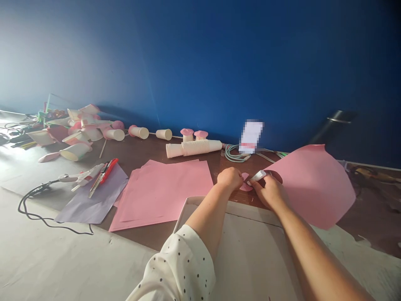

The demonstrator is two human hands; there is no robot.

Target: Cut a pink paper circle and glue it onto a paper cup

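Note:
My left hand (pixel 230 179) is closed, its fingertips at the left edge of a small round pink paper piece (pixel 246 187) on the brown tabletop. From the right, my right hand (pixel 271 191) grips a white glue tube (pixel 258 175), tilted so that its lower end is at or just over the paper piece. Whether it touches cannot be made out. Partly behind my right hand lies a large curled pink sheet (pixel 316 188). To the left of my left hand is a stack of flat pink sheets (pixel 163 192).
Nested paper cups (pixel 197 147) lie near the blue wall, beside pink-topped cups (pixel 201 135). Coiled cable (pixel 233 154) and a blurred-out upright object (pixel 250 137) stand behind my hands. Far left are a glue gun (pixel 83 175), a red cutter (pixel 105 173) and piled cup pieces (pixel 78 144).

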